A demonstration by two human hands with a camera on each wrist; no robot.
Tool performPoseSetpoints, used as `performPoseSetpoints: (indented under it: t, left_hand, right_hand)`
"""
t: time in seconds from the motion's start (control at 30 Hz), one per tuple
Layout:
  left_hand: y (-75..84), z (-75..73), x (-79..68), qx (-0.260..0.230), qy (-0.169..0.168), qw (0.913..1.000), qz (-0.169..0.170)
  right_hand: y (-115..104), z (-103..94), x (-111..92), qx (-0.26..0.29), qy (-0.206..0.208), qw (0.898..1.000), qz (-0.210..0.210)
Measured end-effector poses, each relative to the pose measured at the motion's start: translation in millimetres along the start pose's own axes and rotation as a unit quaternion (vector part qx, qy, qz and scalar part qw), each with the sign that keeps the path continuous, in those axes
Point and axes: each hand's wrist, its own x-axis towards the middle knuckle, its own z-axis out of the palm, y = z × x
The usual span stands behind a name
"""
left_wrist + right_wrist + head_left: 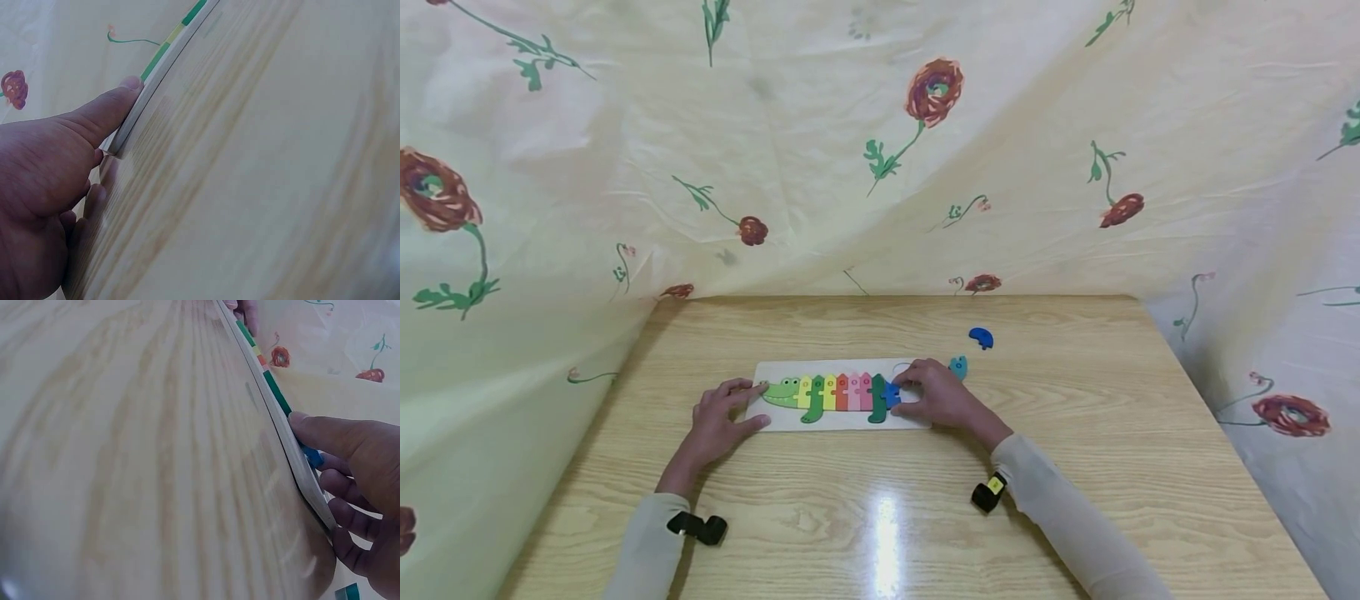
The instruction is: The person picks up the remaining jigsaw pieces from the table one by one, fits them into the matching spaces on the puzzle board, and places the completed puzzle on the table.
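Note:
A crocodile jigsaw puzzle [841, 392] of coloured pieces lies on a white puzzle board [842, 423] in the head view. Toward its tail end, my right hand [942, 396] pinches a blue puzzle piece [891, 395] between thumb and fingers, beside the dark green leg piece [877, 400]. In the right wrist view the thumb [325, 432] is at the blue piece, with the other fingers along the board's edge. My left hand [718, 421] rests at the board's left end, index finger by the green head piece [784, 393]. Its thumb [109, 112] lies straight on the board's rim.
A teal puzzle piece [958, 367] lies just behind my right hand. Farther back is a dark blue curved piece [981, 337]. The wooden table [797, 508] ends at a flowered cloth [820, 167] behind and at both sides.

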Motion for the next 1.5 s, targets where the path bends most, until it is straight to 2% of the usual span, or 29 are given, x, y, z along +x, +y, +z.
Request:
performPoseSetpoints:
  t: [0.17,0.63,0.97,1.23,1.5]
  left_hand:
    - [0.8,0.1,0.2,-0.001,0.0,1.0,0.001]
    - [2.1,0.0,0.0,-0.003,-0.001,1.0,-0.007]
    - [1.6,0.1,0.3,-0.002,0.0,1.0,-0.005]
    - [2.3,0.6,0.3,-0.001,0.001,1.0,-0.002]
    - [2.3,0.7,-0.1,0.003,0.0,0.9999,-0.012]
  right_hand:
    - [0.1,-0.8,0.1,0.006,-0.006,1.0,0.01]
    - [1.4,-2.1,-3.8,0.014,-0.006,1.0,0.0]
    - [5.1,-8.6,-13.6,0.042,0.026,0.999,0.01]
    - [4.5,-21.2,-22.0,0.054,0.053,0.997,-0.017]
    - [6.6,-43.5,-34.4,0.054,0.076,0.995,-0.043]
